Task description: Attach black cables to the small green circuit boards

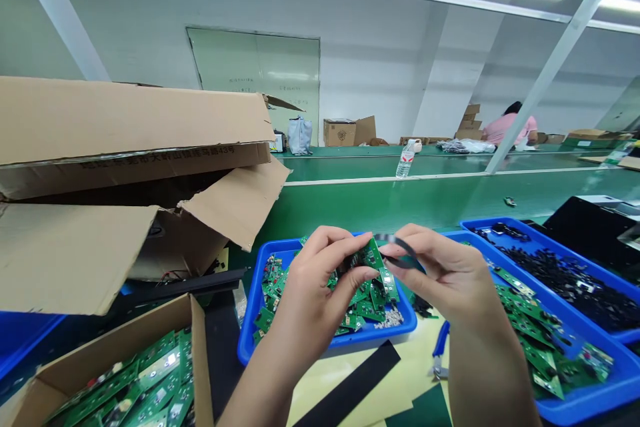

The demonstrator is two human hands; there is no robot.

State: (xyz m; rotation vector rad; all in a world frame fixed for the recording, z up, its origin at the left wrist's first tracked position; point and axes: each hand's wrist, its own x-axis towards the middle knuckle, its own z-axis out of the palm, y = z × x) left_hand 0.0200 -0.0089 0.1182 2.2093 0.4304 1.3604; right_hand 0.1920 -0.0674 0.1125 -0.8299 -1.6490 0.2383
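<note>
My left hand (315,287) grips a green circuit board (367,260) by its edge, above a blue plastic tray (385,338) heaped with similar boards. My right hand (443,277) pinches a thin, curved black strip (397,250) between finger and thumb. The strip's end lies close to the held board, and my fingers hide part of both. A second blue tray (585,407) with loose green boards lies below and to the right of my right hand.
Blue-handled pliers (440,347) and a black strip (350,383) lie on a yellowish mat. A third blue tray (550,240) holds black parts. Large cardboard flaps (125,127) loom left, above a carton (195,353) of boards. Beyond a green conveyor belt (400,207), a person in pink (515,128) works.
</note>
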